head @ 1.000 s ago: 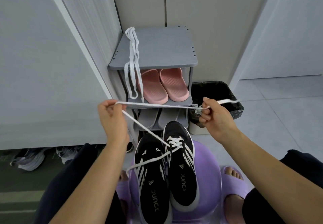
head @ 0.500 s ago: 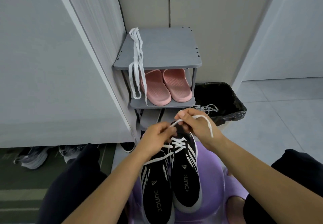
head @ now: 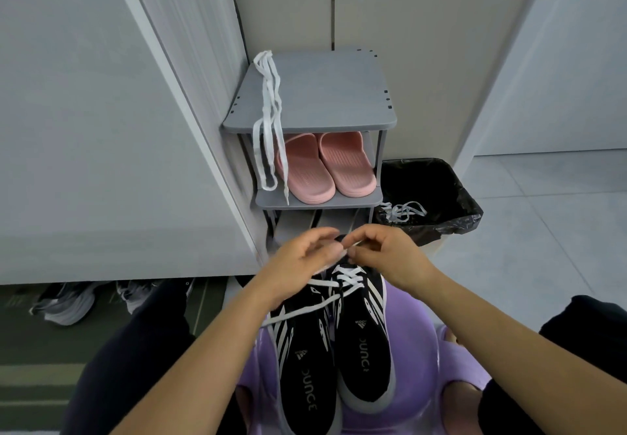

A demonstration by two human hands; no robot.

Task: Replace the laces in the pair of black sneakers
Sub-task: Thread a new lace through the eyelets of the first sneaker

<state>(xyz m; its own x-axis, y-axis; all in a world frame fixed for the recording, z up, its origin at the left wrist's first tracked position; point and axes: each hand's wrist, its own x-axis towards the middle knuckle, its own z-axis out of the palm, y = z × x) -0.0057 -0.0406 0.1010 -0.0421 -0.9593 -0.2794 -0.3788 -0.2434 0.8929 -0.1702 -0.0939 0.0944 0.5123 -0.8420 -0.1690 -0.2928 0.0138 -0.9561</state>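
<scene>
Two black sneakers with white stripes lie side by side on a purple stool, toes pointing away from me. The right sneaker carries a white lace crossed through its front eyelets; one loose end trails left over the left sneaker. My left hand and my right hand meet above the right sneaker's toe. Each pinches the lace between thumb and fingertips. The toe itself is hidden under the hands.
A grey shoe rack stands straight ahead, another white lace draped over its top left edge and pink slippers on its shelf. A bin with a black bag at its right holds used laces. Grey shoes lie under the cabinet, left.
A second ago my hands were spread wide and raised, stretching the lace taut. They have come together low over the right sneaker's toe, and the lace now hangs slack.
</scene>
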